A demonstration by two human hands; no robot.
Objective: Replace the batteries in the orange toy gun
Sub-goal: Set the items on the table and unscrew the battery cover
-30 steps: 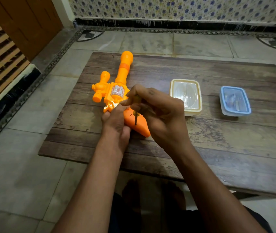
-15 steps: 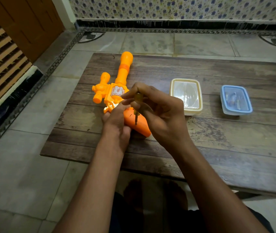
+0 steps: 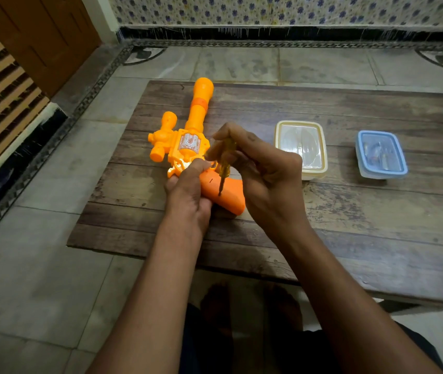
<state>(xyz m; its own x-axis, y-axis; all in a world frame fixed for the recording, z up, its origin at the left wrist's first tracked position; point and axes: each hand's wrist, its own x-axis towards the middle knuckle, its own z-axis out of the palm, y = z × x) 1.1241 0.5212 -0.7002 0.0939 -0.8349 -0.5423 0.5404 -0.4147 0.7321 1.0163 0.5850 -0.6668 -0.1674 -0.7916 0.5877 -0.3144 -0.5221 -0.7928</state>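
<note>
- Right hand point(image 3: 266, 179) fingers pinch the screwdriver point(image 3: 224, 168), tip directly below on the toy gun point(image 3: 188, 147) grip.
- Left hand point(image 3: 188, 190) clasps that grip; barrel points away.

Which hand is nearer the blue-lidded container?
The right. The right hand holds a screwdriver over the toy gun, left of the blue-lidded container; the left hand, gripping the gun, is farther left.
</note>
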